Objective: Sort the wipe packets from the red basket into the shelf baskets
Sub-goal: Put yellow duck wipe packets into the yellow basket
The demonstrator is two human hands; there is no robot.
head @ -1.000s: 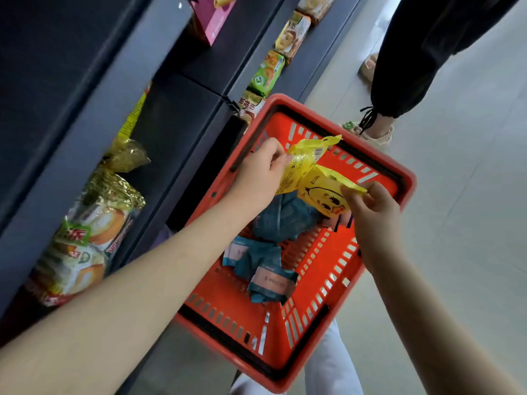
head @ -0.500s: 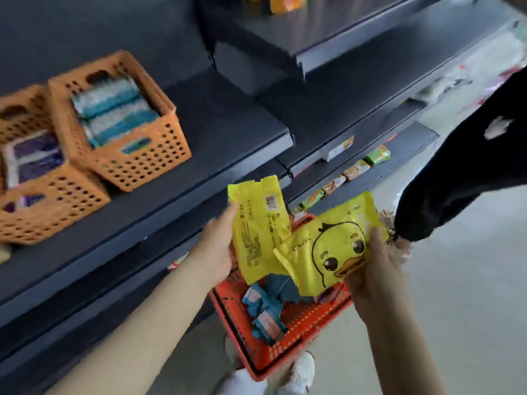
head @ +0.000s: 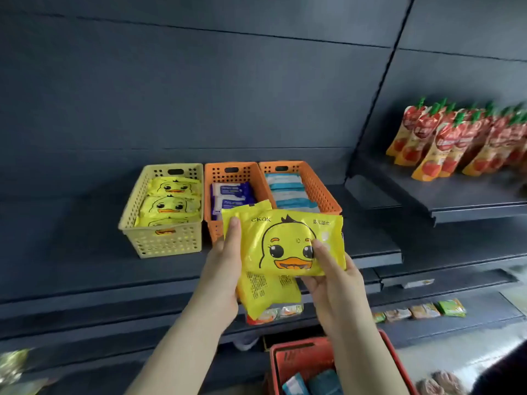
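I hold two yellow duck wipe packets in front of the shelf. My right hand (head: 333, 283) grips the front packet (head: 288, 240), duck face toward me. My left hand (head: 225, 266) grips the second packet (head: 268, 295), which hangs behind and below, its printed back showing. On the shelf stand a yellow basket (head: 165, 240) of duck packets, an orange basket (head: 216, 229) of purple packets and an orange basket (head: 316, 186) of blue-white packets. The red basket (head: 288, 352) sits low at the bottom, with teal packets (head: 319, 383) inside.
Dark shelving fills the view. Red and orange sauce pouches (head: 445, 141) stand on the upper right shelf. Small snack packs (head: 422, 310) line a lower shelf edge at right. Gold snack bags (head: 11, 366) show at the bottom left.
My view has swung up from the red basket to the shelf baskets. Both hands have lifted the two yellow packets to shelf height, and the packets now overlap.
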